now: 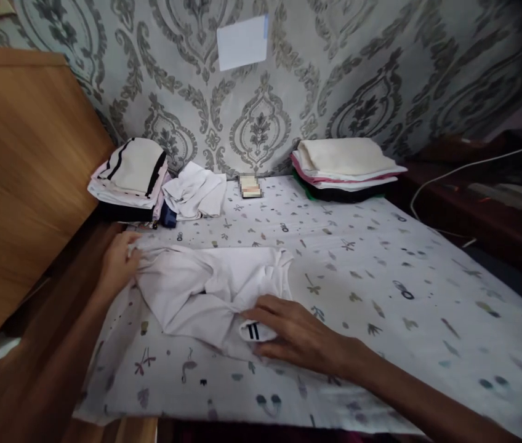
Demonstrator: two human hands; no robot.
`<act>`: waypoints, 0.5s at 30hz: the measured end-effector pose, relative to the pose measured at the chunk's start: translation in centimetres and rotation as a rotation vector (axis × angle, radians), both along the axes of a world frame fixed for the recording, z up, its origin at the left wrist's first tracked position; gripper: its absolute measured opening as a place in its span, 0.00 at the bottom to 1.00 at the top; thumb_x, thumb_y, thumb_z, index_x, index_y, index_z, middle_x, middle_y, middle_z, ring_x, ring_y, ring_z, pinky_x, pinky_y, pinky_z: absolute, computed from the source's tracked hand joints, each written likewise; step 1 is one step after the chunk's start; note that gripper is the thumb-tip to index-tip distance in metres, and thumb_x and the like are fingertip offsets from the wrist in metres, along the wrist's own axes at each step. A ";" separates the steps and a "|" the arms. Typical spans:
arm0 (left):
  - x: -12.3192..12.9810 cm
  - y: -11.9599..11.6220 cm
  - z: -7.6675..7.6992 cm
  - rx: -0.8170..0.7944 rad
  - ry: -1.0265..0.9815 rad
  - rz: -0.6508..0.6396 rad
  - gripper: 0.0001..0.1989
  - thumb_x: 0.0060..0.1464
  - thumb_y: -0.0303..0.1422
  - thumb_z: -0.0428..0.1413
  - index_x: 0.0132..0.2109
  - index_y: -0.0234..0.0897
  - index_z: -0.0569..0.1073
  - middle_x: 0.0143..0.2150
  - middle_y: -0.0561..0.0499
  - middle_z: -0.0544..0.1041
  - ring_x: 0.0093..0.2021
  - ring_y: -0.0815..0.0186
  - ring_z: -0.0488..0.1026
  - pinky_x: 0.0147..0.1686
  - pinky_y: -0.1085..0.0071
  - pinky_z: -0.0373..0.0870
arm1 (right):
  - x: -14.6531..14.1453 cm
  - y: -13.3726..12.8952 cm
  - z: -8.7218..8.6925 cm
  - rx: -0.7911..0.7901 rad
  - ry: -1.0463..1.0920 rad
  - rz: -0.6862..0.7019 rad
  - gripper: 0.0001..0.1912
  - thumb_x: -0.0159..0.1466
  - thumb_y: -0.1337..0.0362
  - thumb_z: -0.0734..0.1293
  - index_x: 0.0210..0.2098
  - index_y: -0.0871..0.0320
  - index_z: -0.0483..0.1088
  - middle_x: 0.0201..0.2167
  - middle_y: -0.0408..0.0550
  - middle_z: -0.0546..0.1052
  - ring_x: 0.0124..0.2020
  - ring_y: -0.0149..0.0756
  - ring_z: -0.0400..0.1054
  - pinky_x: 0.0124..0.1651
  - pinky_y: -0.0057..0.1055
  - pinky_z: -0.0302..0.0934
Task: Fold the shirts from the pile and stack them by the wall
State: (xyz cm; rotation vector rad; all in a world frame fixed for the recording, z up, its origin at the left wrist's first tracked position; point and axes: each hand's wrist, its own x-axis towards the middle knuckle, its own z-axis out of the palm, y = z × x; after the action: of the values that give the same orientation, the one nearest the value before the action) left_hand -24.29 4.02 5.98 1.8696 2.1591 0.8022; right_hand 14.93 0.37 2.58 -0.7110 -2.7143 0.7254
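Note:
A crumpled white shirt (187, 289) lies across the near part of a bed-like surface covered with a printed white sheet (348, 301). My left hand (120, 261) pinches the shirt's left end, its fingers closed on the cloth. At the other end, my right hand (295, 332) has its thumb and fingers around a sleeve, whose cuff (252, 331) carries two short black stripes. Folds hide part of the shirt's shape, and the fingertips of my left hand are partly covered by cloth.
A folded clothes stack (132, 175) stands at the back left, beside a loose white cloth (196, 191). A small blurred box (250, 186) sits by the patterned wall. Another folded stack (346, 166) is at the back right. A wooden panel (25, 166) rises on the left; a white cable (455, 169) hangs right.

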 end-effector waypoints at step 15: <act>6.2 -2.8 -0.4 -0.416 0.361 -0.746 0.30 0.62 0.28 0.44 0.68 0.53 0.61 0.50 0.47 0.75 0.50 0.58 0.72 0.48 0.66 0.67 | 6.0 -2.9 7.7 -0.500 0.093 -0.125 0.09 0.67 0.54 0.65 0.36 0.48 0.76 0.36 0.52 0.78 0.39 0.41 0.74 0.44 0.37 0.68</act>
State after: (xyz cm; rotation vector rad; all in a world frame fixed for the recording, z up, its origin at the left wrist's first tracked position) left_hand -18.11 1.21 5.60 2.4135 1.3944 -0.1279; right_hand 20.93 -2.56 10.30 -0.9123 -2.3907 1.3866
